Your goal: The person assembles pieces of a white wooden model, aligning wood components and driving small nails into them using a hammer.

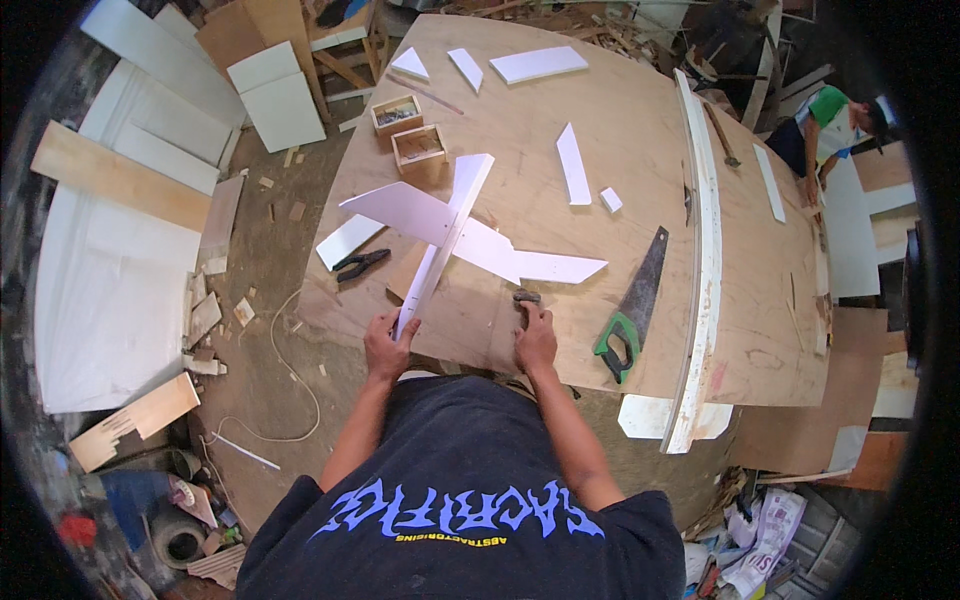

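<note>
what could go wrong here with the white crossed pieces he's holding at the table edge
1. The left hand grips only the near end of the long white strip, so the crossed white panel could pivot or slip.
2. The right hand rests on a small dark object beside the handsaw, whose blade lies close by; a careless reach could catch its teeth.
3. The black pliers sit near the plywood table edge and might be knocked off.

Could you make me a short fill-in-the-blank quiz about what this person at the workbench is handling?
1. The left hand grips the near end of a long ____ strip.
2. The right hand touches a small dark object lying on the ____ table.
3. The handsaw lying to the right has a ____ handle.

Missing words: white; plywood; green
</note>
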